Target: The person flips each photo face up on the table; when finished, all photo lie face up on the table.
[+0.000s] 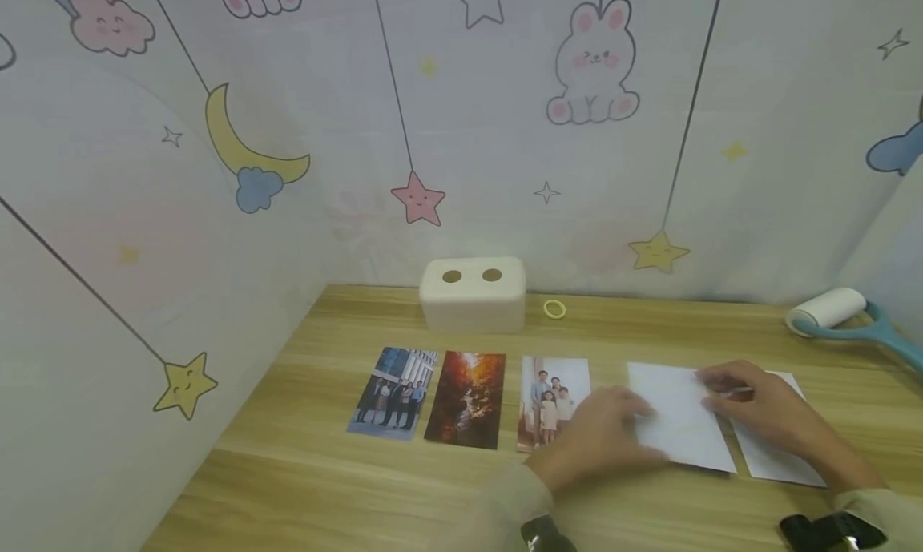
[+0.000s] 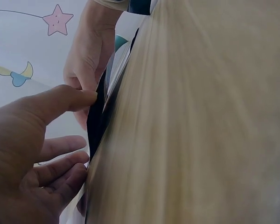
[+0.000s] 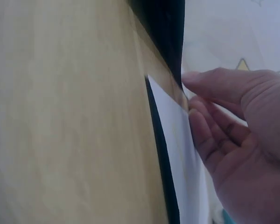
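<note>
Pinching white card (image 1: 678, 420) by its edge: right hand (image 1: 763, 406). Left hand (image 1: 600, 433): loosely spread. Card probably light, flexible; edge hold best.

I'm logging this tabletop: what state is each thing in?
Group photo: picture side up
Autumn photo: picture side up
Family photo: picture side up, partly hidden
Left white card: white side up, partly raised
Right white card: white side up
White box: upright, nothing standing in its holes
Yellow ring: lying flat
Blue-handled roller: on its side
Left hand: touching left white card
Right hand: pinching left white card
</note>
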Tool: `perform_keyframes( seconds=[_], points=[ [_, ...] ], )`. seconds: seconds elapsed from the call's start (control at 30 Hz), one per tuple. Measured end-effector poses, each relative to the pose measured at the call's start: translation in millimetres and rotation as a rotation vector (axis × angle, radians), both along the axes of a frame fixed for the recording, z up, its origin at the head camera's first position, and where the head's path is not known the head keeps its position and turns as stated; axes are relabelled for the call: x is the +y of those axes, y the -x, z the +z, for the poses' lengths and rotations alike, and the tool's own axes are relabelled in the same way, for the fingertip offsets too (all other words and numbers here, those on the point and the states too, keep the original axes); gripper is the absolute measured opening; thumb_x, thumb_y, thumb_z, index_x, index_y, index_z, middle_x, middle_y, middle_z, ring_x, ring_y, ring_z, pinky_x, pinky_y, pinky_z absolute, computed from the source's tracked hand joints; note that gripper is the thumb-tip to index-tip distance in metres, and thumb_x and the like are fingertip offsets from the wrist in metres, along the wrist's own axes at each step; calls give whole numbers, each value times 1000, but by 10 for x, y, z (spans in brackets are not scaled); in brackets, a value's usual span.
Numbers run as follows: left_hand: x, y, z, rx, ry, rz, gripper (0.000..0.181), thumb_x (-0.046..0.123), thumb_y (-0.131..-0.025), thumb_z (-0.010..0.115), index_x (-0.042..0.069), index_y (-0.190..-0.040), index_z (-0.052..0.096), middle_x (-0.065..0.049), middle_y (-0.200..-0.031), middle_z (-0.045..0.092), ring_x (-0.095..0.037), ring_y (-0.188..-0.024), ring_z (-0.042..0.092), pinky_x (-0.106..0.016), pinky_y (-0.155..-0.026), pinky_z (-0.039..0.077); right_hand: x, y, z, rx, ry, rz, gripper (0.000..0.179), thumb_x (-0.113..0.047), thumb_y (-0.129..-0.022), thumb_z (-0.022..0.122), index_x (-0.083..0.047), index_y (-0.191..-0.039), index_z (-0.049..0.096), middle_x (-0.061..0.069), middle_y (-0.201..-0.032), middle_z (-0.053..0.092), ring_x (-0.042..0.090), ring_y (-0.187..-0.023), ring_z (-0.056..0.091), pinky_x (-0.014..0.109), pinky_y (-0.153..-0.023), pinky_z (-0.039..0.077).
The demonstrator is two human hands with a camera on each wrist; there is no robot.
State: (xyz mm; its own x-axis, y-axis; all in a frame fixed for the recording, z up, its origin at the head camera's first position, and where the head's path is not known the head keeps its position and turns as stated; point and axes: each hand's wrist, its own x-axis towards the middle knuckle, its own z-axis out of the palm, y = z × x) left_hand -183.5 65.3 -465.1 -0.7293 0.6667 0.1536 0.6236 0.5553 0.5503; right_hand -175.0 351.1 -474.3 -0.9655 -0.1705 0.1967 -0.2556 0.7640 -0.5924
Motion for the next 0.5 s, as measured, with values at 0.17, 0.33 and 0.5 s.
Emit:
perform_keyframes(
  seconds=[0.17,0.33,0.5],
  points=[
    [-24,24,-19,-59,-56,0,51,44,-84,89,17,-125,76,15,-122,70,2,-112,59,-13,-99,42,90,7,-39,43,32,93,34,-1,-93,79,1,-126,71,19,-121,72,-9,-100,60,14,-81,53],
    [-29,52,-40,-74,-85,-13,47,44,-86,87,17,-123,77,15,-122,70,3,-110,59,-12,-97,42,188,8,-44,44,88,173,36,-1,-94,77,0,-130,69,-7,-125,71,-6,-103,64,13,-84,53],
    [-35,69,-60,-77,-96,-30,45,43,-87,87,17,-123,77,14,-121,70,4,-108,59,-11,-95,42,240,-2,-25,4,112,209,42,-4,-95,79,1,-135,65,-18,-127,67,-5,-106,64,16,-84,54]
  ],
)
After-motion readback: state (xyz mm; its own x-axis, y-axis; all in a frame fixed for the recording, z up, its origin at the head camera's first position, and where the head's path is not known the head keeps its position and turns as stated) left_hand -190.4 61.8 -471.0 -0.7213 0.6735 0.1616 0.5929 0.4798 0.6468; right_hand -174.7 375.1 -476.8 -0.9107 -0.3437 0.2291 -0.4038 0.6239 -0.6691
